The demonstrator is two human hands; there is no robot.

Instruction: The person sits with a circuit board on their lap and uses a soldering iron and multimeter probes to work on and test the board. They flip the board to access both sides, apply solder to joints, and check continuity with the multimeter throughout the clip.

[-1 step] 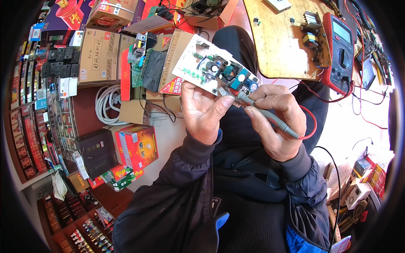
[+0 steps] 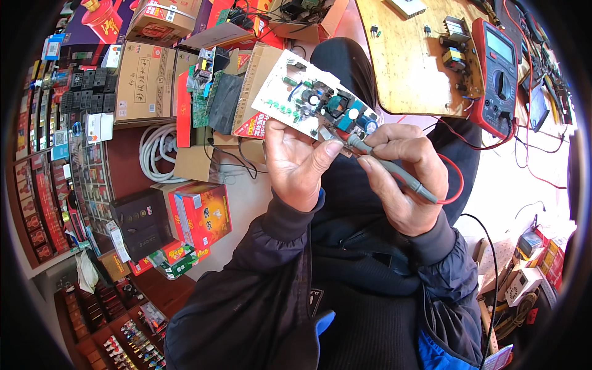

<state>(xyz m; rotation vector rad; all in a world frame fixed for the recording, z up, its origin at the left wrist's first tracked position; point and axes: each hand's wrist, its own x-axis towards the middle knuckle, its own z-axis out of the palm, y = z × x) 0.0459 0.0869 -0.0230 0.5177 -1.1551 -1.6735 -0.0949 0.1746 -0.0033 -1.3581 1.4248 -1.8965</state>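
Note:
A pale circuit board with capacitors, a transformer and small green parts is tilted above my lap. My left hand grips it by its near edge, thumb on top and fingers beneath. In my right hand is a grey multimeter probe, pinched between thumb and fingers, its red lead curling off to the right. The probe's front end lies against or just over the board's near edge beside my left thumb; its tip is too hidden to tell whether it touches.
At the upper right, a wooden board carries loose electronic parts and a red multimeter. An open carton with more circuit boards stands left of my hands. Coiled white cable and a red box lie further left.

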